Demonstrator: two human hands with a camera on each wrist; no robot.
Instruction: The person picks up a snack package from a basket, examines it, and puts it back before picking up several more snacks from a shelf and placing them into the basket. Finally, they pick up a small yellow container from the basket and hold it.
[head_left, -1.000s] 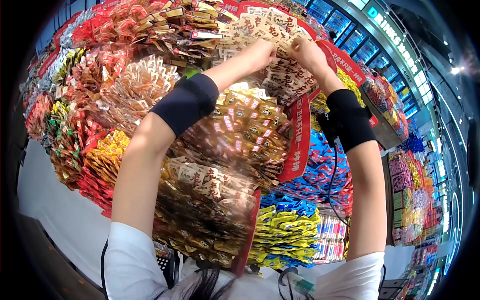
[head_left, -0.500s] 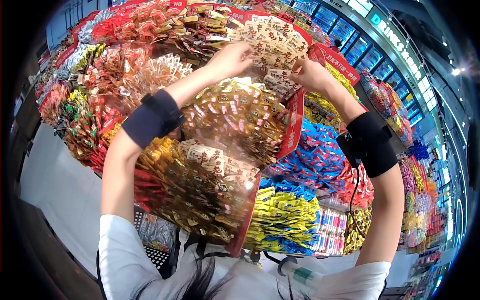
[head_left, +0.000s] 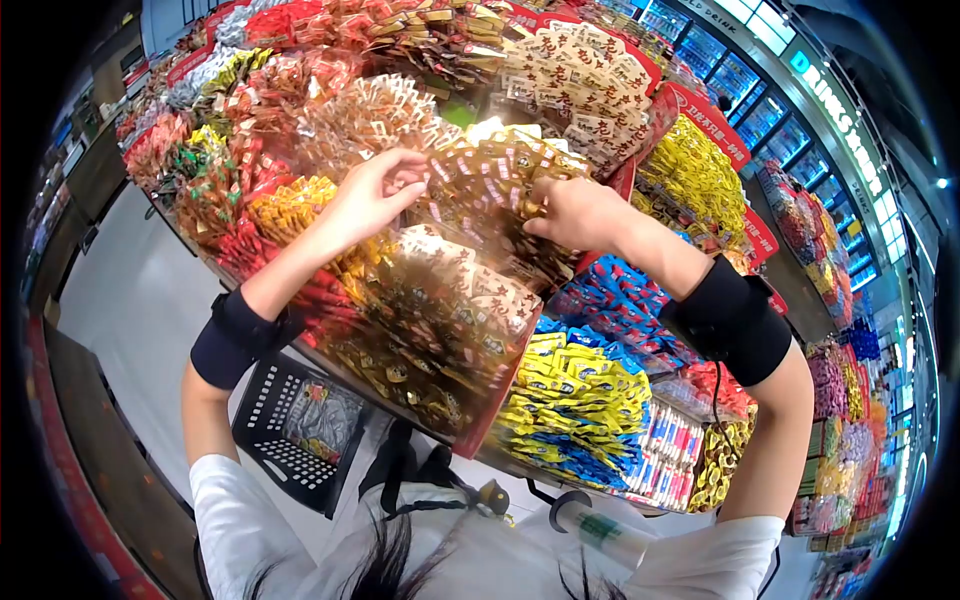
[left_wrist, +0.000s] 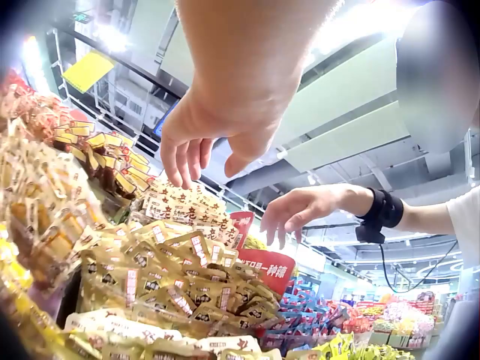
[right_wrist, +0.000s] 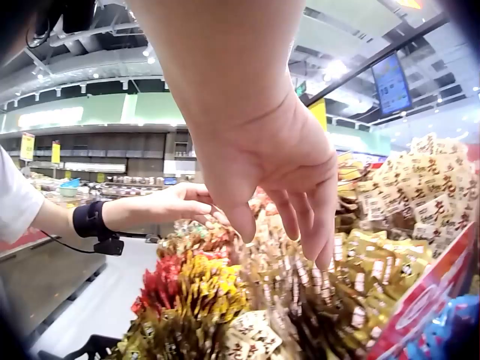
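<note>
My left hand (head_left: 375, 197) hovers over the left side of a heap of gold-brown snack packets (head_left: 475, 195), its fingers loosely bent with nothing between them. On the heap's right side is my right hand (head_left: 575, 213), palm down in the head view. The right wrist view shows this hand (right_wrist: 274, 176) with its fingers hanging relaxed above the packets and holding nothing. Cream packets with red characters (head_left: 580, 80) are piled behind the gold ones. Another batch of cream packets (head_left: 455, 265) lies nearer to my body.
Red printed divider boards (head_left: 500, 385) separate the piles. Yellow packets (head_left: 575, 405) and blue packets (head_left: 625, 305) fill the right-hand bins. A black shopping basket (head_left: 270, 430) with packets inside stands on the floor at the lower left. Drink fridges (head_left: 735, 75) line the back right.
Both hands have drawn back from the cream packets toward my body and now hang over the gold-brown heap, farther apart. The view has shifted, bringing the whole basket into sight.
</note>
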